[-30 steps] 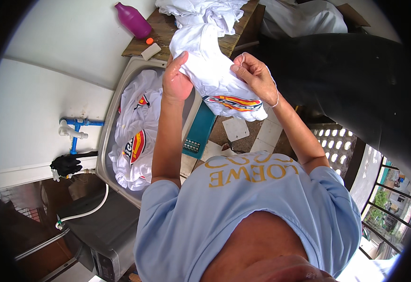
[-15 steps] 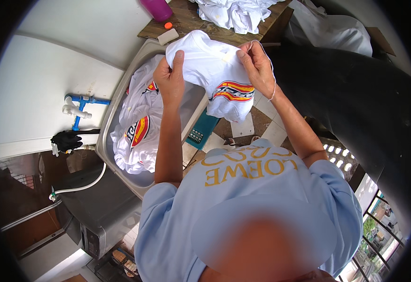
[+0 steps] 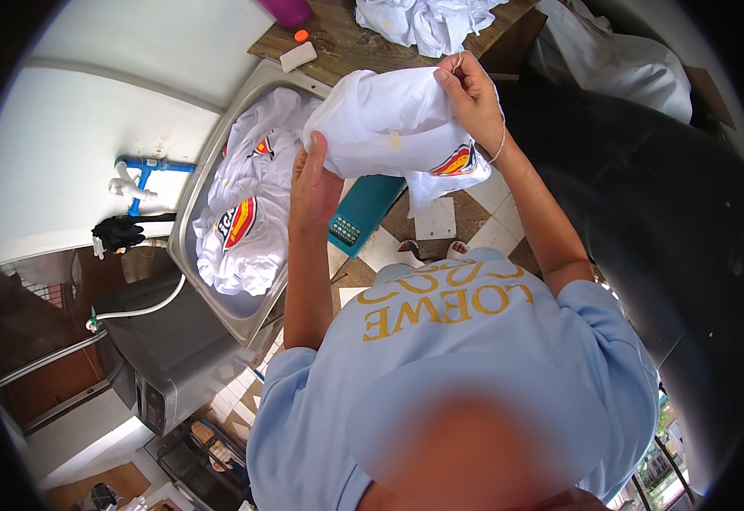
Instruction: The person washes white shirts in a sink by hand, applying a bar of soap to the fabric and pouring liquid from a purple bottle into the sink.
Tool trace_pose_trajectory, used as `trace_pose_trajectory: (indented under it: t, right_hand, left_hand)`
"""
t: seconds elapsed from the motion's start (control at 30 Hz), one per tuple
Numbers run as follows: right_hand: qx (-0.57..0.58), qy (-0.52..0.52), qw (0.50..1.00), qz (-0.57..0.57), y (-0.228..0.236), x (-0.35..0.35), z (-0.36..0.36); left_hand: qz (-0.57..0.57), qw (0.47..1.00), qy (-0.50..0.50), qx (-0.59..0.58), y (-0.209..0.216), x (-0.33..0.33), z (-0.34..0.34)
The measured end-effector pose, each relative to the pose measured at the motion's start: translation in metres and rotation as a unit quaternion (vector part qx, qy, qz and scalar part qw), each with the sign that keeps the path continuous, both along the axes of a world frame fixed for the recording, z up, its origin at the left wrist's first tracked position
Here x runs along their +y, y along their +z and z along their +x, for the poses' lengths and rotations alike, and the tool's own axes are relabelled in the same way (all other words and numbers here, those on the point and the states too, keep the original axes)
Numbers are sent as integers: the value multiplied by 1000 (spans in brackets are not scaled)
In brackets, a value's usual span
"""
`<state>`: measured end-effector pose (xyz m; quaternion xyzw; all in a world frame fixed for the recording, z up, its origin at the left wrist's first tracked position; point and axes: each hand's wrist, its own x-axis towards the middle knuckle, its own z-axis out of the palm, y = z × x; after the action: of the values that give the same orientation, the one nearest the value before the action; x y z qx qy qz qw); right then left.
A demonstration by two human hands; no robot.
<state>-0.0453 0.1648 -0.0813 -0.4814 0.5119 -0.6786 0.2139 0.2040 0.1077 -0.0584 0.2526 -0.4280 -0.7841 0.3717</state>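
A white T-shirt [image 3: 372,115] with a red, yellow and black print hangs stretched between my two hands, in front of me and right of the sink. My left hand [image 3: 314,187] grips its left side, thumb uppermost. At its upper right edge, my right hand [image 3: 472,98] pinches the cloth, and a thin white cord loops from there to the wrist. A small pale yellow patch [image 3: 395,140] shows on the fabric. Several more white garments [image 3: 248,196] with similar prints lie bunched in the metal sink [image 3: 183,243] to the left.
Beyond the sink, a wooden table [image 3: 338,56] carries a pale bar [image 3: 298,57], an orange cap [image 3: 301,36], a purple container [image 3: 285,10] and white clothes [image 3: 427,21]. A white faucet [image 3: 123,185] juts from the left wall. Black sheeting [image 3: 644,213] fills the right side.
The T-shirt has been spread wider and turned, its print shifting right and partly folding out of sight. My left hand has moved lower, my right hand slightly up.
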Motion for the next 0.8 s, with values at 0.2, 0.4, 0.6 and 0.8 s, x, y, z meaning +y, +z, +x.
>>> trace_pose_trajectory:
  t: [0.2, 0.4, 0.6, 0.8]
  right_hand:
    - [-101, 58, 993, 29, -10, 7, -25]
    - [-122, 188, 969, 105, 4, 24, -50]
    - [128, 168, 954, 213, 8, 31, -68]
    - [114, 140, 954, 240, -13, 34, -71]
  left_hand:
    - [42, 998, 43, 35, 0, 8, -20]
    - [5, 999, 3, 52, -5, 1, -30]
    - [-50, 997, -44, 33, 11, 8, -51]
    - [-15, 1000, 20, 13, 10, 7, -70]
